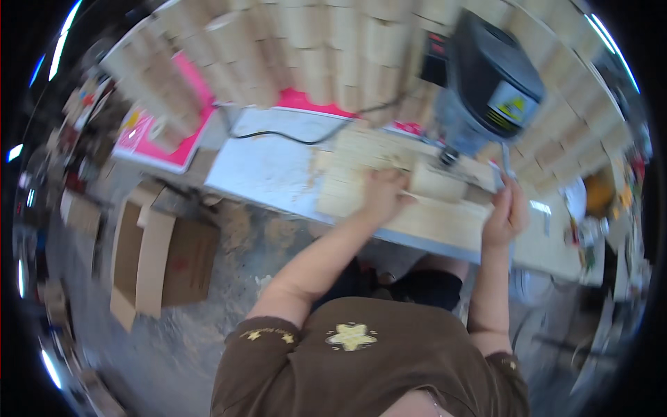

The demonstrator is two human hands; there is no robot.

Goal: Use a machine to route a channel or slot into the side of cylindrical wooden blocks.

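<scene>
A pale wooden piece (436, 183), seemingly rounded, lies on the bench beneath the chuck (449, 156) of a dark drill press (490, 76). My left hand (385, 197) is closed at the left end of this piece, its fingertips blurred and partly hidden. On the right, my right hand (509, 214) is wrapped round the drill press's feed handle (506, 158), just below the machine head. Whether a drill bit touches the wood cannot be made out. A light wooden board (347, 174) lies under and beside my left hand.
Stacked wooden cylinders (313, 55) form a wall behind the bench. A black cable (278, 135) crosses the white bench top (250, 163). Pink-and-white sheets (170, 149) lie at the left. An open cardboard box (184, 264) stands on the floor. Assorted items (590, 229) sit at the right end.
</scene>
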